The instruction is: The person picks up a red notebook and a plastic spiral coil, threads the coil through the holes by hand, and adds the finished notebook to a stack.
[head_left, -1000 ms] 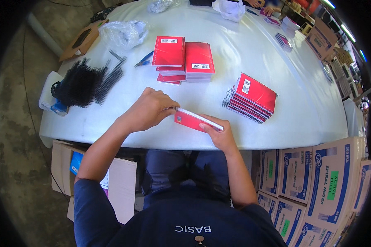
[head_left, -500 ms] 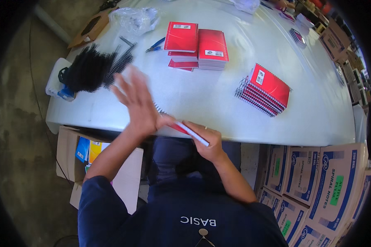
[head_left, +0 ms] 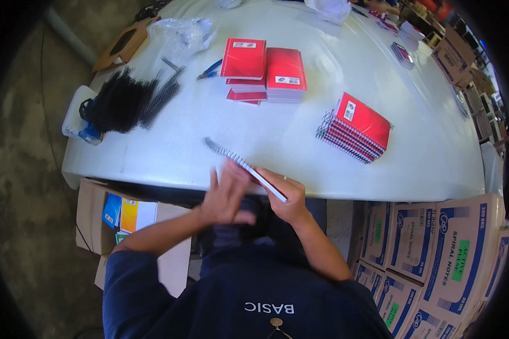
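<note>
Near the table's front edge, my right hand (head_left: 289, 199) grips a thin notebook (head_left: 272, 187) with a red cover, held tilted edge-on. A dark wire coil (head_left: 219, 149) runs along its edge and sticks out past it toward the upper left. My left hand (head_left: 226, 196), somewhat blurred, is beside the coil with fingers apart and nothing held in it. Farther back are stacks of red notebooks (head_left: 285, 70) with punched holes. To the right stands a pile of red notebooks with coils (head_left: 363, 127) poking out at their edges.
A heap of black coils (head_left: 121, 101) lies at the left beside a white container (head_left: 73, 116). Blue-handled pliers (head_left: 210, 70) and a clear plastic bag (head_left: 186, 34) are behind. Below the table are an open carton (head_left: 93, 217) of notebooks and stacked cartons (head_left: 455, 254).
My left hand has come down and right, from above the notebook's coil end to beside it. The protruding coil now shows more fully. My right hand keeps its grip on the notebook.
</note>
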`<state>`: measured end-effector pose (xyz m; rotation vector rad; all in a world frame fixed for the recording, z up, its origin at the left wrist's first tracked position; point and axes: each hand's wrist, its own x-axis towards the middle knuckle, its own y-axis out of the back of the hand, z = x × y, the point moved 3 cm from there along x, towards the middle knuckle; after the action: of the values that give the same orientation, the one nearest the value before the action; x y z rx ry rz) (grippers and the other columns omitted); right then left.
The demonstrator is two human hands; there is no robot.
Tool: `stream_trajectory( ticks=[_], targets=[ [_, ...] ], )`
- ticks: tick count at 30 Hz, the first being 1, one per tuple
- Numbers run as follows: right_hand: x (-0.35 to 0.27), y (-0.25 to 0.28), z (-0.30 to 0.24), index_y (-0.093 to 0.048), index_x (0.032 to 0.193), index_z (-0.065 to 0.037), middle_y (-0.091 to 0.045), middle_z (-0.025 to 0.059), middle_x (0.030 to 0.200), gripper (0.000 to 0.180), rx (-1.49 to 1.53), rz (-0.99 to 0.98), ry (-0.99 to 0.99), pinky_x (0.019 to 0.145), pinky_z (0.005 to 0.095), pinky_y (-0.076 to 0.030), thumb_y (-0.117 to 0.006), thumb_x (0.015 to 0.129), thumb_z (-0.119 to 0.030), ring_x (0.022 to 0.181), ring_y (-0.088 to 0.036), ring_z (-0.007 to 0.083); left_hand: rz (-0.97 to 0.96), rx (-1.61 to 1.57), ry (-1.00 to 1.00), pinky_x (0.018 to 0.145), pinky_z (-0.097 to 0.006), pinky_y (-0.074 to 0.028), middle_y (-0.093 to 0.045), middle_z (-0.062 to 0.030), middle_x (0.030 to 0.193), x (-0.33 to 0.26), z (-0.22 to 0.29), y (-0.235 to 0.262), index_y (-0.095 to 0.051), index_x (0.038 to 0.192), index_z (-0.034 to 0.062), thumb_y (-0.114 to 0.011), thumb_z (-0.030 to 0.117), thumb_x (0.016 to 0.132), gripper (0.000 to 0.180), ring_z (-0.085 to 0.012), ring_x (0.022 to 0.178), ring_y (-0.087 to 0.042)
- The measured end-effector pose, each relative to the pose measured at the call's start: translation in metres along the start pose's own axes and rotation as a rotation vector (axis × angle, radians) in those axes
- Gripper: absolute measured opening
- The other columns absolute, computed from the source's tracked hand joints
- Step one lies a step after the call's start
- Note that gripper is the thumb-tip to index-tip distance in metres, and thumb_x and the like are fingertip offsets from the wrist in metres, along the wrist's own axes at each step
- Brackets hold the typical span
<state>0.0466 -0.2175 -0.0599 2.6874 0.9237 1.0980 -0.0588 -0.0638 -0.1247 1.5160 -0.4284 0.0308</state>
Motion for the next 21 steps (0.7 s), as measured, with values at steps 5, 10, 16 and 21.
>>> stream_trajectory(
  ticks=[5,10,16,21],
  targets=[
    [-0.008,-0.009,-0.003,-0.064,0.109,0.002,-0.067,0.0166,0.103,0.040,0.021,-0.059,0.059,0.081,0.0320,-0.053,-0.057,0.072,0.015,0.093,-0.067,0.0270,0.305,-0.024,-0.203,0.104,-0.065,-0.003,-0.017,-0.0321,0.142,0.013,0.012,0.038,-0.032,0.135,-0.0057,-0.032,0.083,0.072,0.109,-0.0503,0.134,-0.011],
    [-0.008,0.001,0.002,-0.059,0.117,-0.001,-0.063,0.0165,0.110,0.049,-0.009,0.005,-0.026,0.086,0.0361,-0.051,-0.058,0.070,0.012,0.098,-0.064,0.0292,0.245,-0.247,-0.294,0.106,-0.061,-0.011,-0.023,-0.0319,0.140,0.011,0.015,0.024,-0.032,0.137,-0.0019,-0.038,0.081,0.073,0.105,-0.0509,0.132,-0.017],
    [-0.009,-0.008,-0.001,-0.060,0.114,0.001,-0.065,0.0170,0.107,0.043,-0.012,-0.040,0.052,0.079,0.0346,-0.053,-0.061,0.071,0.008,0.092,-0.066,0.0290,0.605,-0.064,0.045,0.103,-0.062,-0.013,-0.025,-0.0338,0.137,0.073,-0.020,0.075,-0.027,0.135,-0.0103,-0.040,0.079,0.074,0.110,-0.0497,0.130,-0.021],
    [-0.010,-0.004,0.008,-0.055,0.122,-0.003,-0.063,0.0152,0.112,0.054,-0.068,-0.035,0.130,0.082,0.0369,-0.051,-0.062,0.069,0.006,0.095,-0.064,0.0300,0.269,-0.118,-0.346,0.092,-0.062,-0.037,-0.035,-0.0318,0.127,0.030,0.018,0.035,-0.030,0.136,-0.0022,-0.052,0.065,0.080,0.090,-0.0495,0.121,-0.039]
  ],
)
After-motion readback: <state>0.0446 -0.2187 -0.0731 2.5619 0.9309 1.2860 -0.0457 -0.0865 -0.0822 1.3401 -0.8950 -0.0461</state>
